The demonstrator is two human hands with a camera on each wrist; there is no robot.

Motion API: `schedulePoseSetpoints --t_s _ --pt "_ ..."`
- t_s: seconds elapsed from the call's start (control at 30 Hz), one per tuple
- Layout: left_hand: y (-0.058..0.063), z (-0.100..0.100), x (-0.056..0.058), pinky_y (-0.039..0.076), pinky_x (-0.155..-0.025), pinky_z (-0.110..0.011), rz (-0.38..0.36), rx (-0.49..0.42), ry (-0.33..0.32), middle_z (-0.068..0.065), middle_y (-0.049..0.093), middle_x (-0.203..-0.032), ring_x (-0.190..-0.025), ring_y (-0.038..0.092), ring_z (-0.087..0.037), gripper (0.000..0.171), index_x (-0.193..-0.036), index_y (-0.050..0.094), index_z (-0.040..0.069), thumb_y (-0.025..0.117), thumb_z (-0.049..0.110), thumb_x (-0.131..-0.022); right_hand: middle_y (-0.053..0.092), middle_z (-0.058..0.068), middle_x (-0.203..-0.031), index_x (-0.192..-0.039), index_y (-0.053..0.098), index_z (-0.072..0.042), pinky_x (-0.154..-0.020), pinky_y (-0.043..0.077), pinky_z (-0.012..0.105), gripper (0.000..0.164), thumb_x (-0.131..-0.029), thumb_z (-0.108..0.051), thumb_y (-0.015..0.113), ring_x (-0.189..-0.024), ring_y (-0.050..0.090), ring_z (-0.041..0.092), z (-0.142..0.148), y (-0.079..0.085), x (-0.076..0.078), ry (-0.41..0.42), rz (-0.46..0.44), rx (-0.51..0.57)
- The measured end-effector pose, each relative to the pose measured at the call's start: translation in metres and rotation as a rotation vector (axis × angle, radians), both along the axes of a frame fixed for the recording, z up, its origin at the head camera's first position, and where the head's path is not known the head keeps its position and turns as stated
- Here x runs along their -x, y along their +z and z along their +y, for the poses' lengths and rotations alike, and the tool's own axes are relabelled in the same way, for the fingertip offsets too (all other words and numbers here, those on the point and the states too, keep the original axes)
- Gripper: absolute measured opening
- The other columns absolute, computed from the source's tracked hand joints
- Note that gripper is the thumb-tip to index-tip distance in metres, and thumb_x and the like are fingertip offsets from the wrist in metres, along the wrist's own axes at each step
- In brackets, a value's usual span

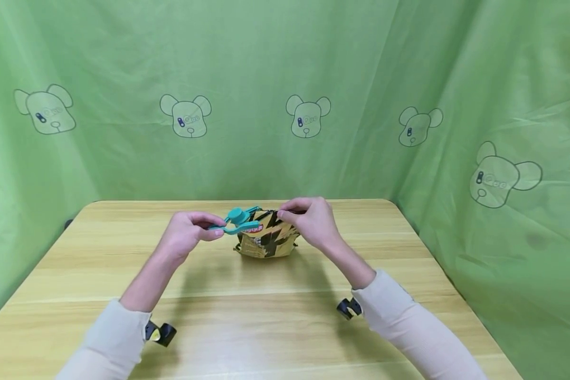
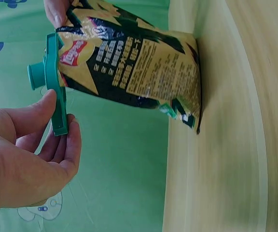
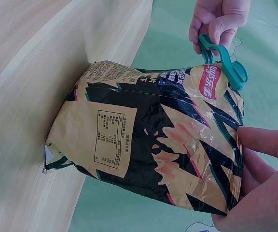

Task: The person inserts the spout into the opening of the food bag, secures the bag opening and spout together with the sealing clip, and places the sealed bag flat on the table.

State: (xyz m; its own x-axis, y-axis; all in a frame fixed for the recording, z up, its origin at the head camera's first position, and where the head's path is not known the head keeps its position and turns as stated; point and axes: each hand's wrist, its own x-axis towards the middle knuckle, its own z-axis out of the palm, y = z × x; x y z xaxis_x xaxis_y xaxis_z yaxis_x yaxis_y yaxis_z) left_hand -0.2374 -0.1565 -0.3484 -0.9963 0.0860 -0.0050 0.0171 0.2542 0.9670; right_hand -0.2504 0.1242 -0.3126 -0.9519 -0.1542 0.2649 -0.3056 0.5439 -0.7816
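It's all about which way this thing points

So, head view first. The left grip [image 1: 187, 232] has the end of a teal clip [image 1: 238, 215] pinched between thumb and fingers, and the right grip [image 1: 314, 219] is clamped on the right part of the top edge of a gold-and-black bag [image 1: 277, 244]. The bag stands on the wooden surface [image 1: 247, 327], between the two hands. The clip points out to the right from the left grip, toward the other hand. Its two arms are spread, one on the near side and one on the far side, and the bag's top left corner looks to be between them. For me that's the bit that matters: clip's long axis against bag edge, and they look roughly in line.

Left wrist view: same story, the clip runs along the top end of the bag. The left grip is clearly the nearer one, thumb on one side of the clip, fingers round the other.

Right wrist view: the clip straddles the far top corner, and the right grip pinches further along the same edge, apart from the clip. Can't tell if both arms touch the foil.
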Motion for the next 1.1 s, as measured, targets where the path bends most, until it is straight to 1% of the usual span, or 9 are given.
schedulePoseSetpoints --t_s 0.17,0.3,0.37,0.47,0.57,0.67,0.8,0.9,1.1 --pt "-0.001 0.008 -0.001 0.052 -0.092 -0.031 0.025 -0.041 -0.011 -0.005 0.074 -0.105 -0.095 0.065 -0.015 0.029 -0.112 0.073 -0.003 0.081 0.003 -0.084 0.079 0.003 -0.097 -0.096 0.081 -0.015 -0.076 0.055 0.031 0.009 -0.089 -0.019 0.079 -0.089 0.072 0.017 0.000 -0.001 0.000 -0.001 0.000 -0.002" --pt "-0.002 0.013 0.000 0.054 -0.089 -0.026 0.023 -0.087 -0.007 -0.005 0.073 -0.103 -0.096 0.066 -0.015 0.032 -0.113 0.069 -0.004 0.081 -0.001 -0.083 0.079 0.003 -0.097 -0.096 0.081 -0.015 -0.076 0.055 0.030 0.009 -0.088 -0.019 0.079 -0.088 0.072 0.017 -0.001 -0.001 -0.001 -0.002 0.002 0.001" --pt "-0.001 0.016 0.001 0.055 -0.091 -0.026 0.013 -0.106 -0.009 -0.008 0.073 -0.108 -0.102 0.067 -0.020 0.037 -0.117 0.066 -0.002 0.080 -0.002 -0.083 0.079 0.003 -0.096 -0.095 0.081 -0.014 -0.076 0.055 0.030 0.009 -0.088 -0.019 0.079 -0.088 0.072 0.017 -0.001 -0.001 -0.001 -0.001 0.003 0.006" --pt "-0.001 0.018 0.003 0.055 -0.097 -0.030 0.002 -0.104 -0.015 -0.014 0.070 -0.119 -0.112 0.065 -0.025 0.048 -0.128 0.064 0.001 0.079 -0.003 -0.083 0.079 0.003 -0.095 -0.094 0.081 -0.014 -0.075 0.055 0.030 0.008 -0.088 -0.019 0.079 -0.087 0.072 0.017 -0.001 -0.001 -0.001 0.002 0.012 0.006" --pt "-0.001 0.021 0.005 0.053 -0.101 -0.034 -0.002 -0.087 -0.022 -0.017 0.068 -0.125 -0.115 0.064 -0.027 0.053 -0.135 0.062 0.002 0.077 -0.005 -0.084 0.079 0.002 -0.093 -0.093 0.082 -0.015 -0.075 0.054 0.030 0.007 -0.088 -0.019 0.079 -0.087 0.072 0.016 -0.001 -0.001 0.000 0.004 0.027 0.000" --pt "-0.001 0.022 0.005 0.053 -0.100 -0.033 0.009 -0.064 -0.023 -0.017 0.069 -0.121 -0.110 0.064 -0.023 0.051 -0.133 0.063 0.000 0.076 -0.005 -0.084 0.079 0.002 -0.093 -0.093 0.082 -0.015 -0.075 0.054 0.030 0.007 -0.088 -0.019 0.079 -0.086 0.071 0.016 0.000 -0.002 0.000 0.005 0.039 -0.002" --pt "0.000 0.024 0.006 0.053 -0.093 -0.028 0.020 -0.062 -0.020 -0.016 0.070 -0.115 -0.102 0.064 -0.018 0.047 -0.131 0.064 -0.004 0.075 -0.005 -0.085 0.079 0.002 -0.093 -0.093 0.082 -0.015 -0.075 0.054 0.029 0.007 -0.088 -0.018 0.079 -0.086 0.072 0.016 0.000 -0.002 0.001 0.005 0.038 0.004" --pt "0.000 0.024 0.006 0.053 -0.092 -0.026 0.013 -0.067 -0.015 -0.015 0.070 -0.115 -0.102 0.064 -0.018 0.046 -0.131 0.064 -0.004 0.074 -0.005 -0.086 0.079 0.002 -0.093 -0.093 0.082 -0.015 -0.074 0.054 0.029 0.007 -0.088 -0.018 0.079 -0.086 0.072 0.016 0.000 -0.002 0.001 0.005 0.032 0.007" --pt "0.000 0.025 0.006 0.054 -0.093 -0.027 -0.002 -0.067 -0.005 -0.014 0.069 -0.115 -0.102 0.064 -0.018 0.045 -0.131 0.064 -0.003 0.073 -0.005 -0.087 0.079 0.002 -0.094 -0.094 0.082 -0.015 -0.074 0.054 0.029 0.007 -0.088 -0.018 0.079 -0.087 0.072 0.016 0.000 -0.001 0.000 0.008 0.029 0.005"
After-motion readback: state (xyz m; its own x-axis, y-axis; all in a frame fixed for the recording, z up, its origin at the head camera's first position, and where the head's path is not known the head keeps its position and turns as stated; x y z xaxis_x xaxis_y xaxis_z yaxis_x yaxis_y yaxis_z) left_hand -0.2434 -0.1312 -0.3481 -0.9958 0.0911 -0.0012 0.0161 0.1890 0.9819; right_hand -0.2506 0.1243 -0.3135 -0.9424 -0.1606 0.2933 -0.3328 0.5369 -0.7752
